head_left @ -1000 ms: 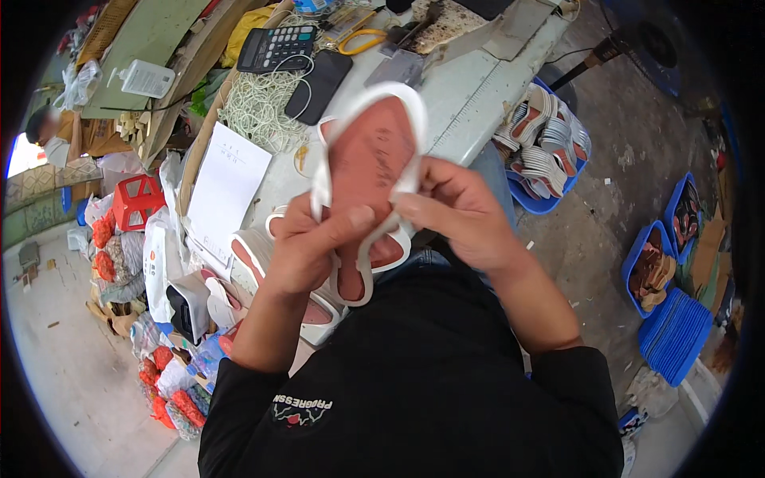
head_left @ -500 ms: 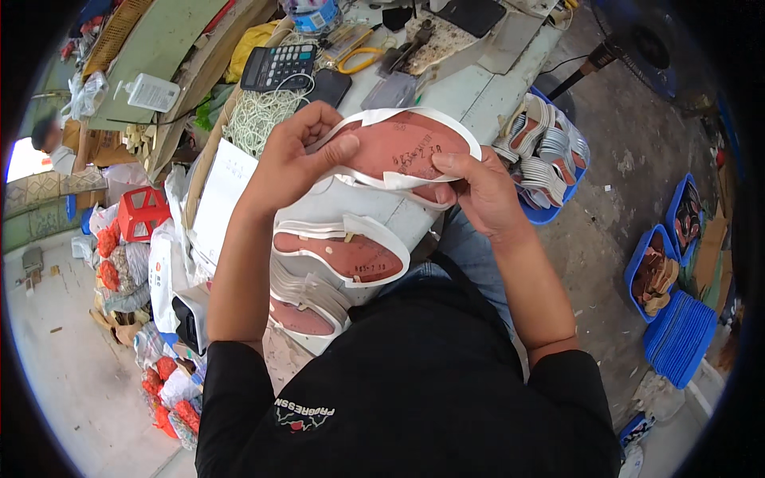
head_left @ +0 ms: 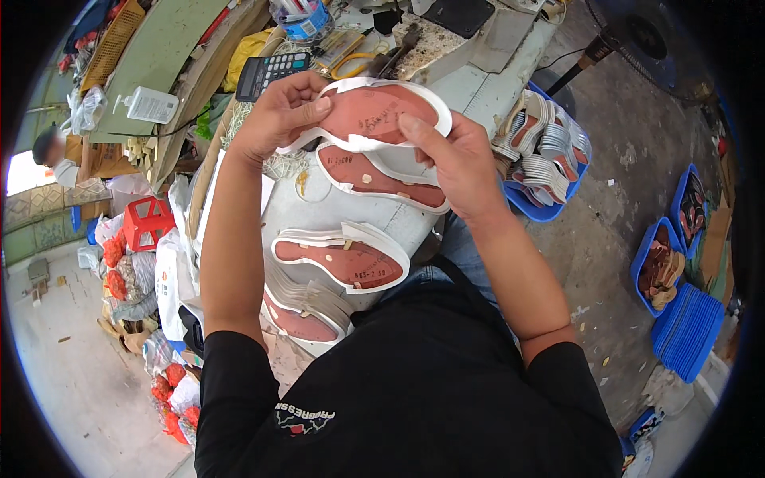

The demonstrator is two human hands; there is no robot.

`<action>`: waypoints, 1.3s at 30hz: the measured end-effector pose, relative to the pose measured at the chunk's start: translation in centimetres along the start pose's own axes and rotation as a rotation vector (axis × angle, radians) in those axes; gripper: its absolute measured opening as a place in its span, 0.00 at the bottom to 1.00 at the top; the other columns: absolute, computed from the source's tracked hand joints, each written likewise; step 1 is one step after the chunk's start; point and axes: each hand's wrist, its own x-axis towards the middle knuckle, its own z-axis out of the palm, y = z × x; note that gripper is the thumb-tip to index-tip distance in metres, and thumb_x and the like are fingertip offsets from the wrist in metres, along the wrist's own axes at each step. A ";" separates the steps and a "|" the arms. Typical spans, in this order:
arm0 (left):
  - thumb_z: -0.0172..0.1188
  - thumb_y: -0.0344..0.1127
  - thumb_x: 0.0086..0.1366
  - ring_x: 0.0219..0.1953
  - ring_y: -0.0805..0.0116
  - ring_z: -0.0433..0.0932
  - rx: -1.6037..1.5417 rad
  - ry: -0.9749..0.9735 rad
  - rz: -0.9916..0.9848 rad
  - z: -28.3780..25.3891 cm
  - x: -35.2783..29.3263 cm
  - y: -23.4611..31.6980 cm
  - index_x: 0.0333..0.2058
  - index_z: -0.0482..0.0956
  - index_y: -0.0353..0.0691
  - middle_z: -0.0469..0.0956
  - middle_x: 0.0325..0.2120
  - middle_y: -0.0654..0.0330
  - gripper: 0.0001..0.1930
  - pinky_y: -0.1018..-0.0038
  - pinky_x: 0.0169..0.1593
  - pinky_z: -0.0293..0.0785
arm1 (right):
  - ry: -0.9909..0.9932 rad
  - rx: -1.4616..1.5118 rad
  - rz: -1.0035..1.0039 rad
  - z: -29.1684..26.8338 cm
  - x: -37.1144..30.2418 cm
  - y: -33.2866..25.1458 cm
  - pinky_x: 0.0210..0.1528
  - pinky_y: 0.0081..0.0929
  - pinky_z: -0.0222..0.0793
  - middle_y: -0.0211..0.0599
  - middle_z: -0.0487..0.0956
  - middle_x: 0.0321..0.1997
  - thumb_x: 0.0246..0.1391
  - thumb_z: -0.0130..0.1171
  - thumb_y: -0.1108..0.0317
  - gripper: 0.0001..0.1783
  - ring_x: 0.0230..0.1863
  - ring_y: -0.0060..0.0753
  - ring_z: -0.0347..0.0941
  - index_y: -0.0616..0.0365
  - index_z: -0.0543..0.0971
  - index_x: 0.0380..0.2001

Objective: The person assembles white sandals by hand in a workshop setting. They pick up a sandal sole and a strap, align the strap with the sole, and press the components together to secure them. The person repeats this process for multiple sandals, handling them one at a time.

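Observation:
Both my hands hold a reddish-brown shoe insole (head_left: 370, 111) with a white edge strip, raised over the table. My left hand (head_left: 283, 115) pinches its left end between thumb and fingers. At the other end, the thumb of my right hand (head_left: 454, 155) presses on its face, the fingers behind it. Just below it a second white-edged insole (head_left: 358, 174) lies on the table. Closer to me are a small stack of such insoles (head_left: 343, 259) and another stack (head_left: 303, 315), leaning over.
Beyond my hands lie a calculator (head_left: 271, 73), yellow-handled scissors (head_left: 351, 65) and white cord (head_left: 283, 165) on the table (head_left: 303, 211). A blue basket of insoles (head_left: 542, 211) stands right of the table, near a fan (head_left: 637, 40). A red stool (head_left: 148, 225) is at left.
The held insole has moved up and to the left with both hands. The second insole beneath it, mostly hidden before, now shows on the table.

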 end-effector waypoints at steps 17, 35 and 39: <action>0.64 0.34 0.71 0.35 0.78 0.80 -0.347 0.219 -0.072 0.8 -6.0 -2.8 0.43 0.81 0.34 0.84 0.35 0.63 0.09 0.80 0.44 0.75 | 0.303 -0.224 -0.239 3.3 4.3 2.7 0.26 0.26 0.65 0.24 0.69 0.20 0.41 0.81 0.54 0.30 0.23 0.19 0.63 0.55 0.66 0.20; 0.66 0.30 0.70 0.44 0.72 0.84 -0.573 0.322 0.016 13.2 -6.7 -1.5 0.52 0.80 0.31 0.86 0.45 0.56 0.15 0.74 0.52 0.78 | -0.050 -0.023 -0.217 -0.1 0.9 1.7 0.29 0.18 0.63 0.20 0.74 0.29 0.66 0.66 0.60 0.14 0.26 0.11 0.64 0.59 0.76 0.36; 0.66 0.31 0.70 0.42 0.71 0.84 -0.619 0.407 0.051 13.9 -5.6 -1.1 0.50 0.80 0.32 0.86 0.43 0.57 0.13 0.73 0.50 0.79 | -0.315 -0.266 0.144 -2.3 -1.1 0.7 0.26 0.20 0.60 0.18 0.72 0.22 0.72 0.57 0.54 0.21 0.26 0.10 0.63 0.58 0.78 0.28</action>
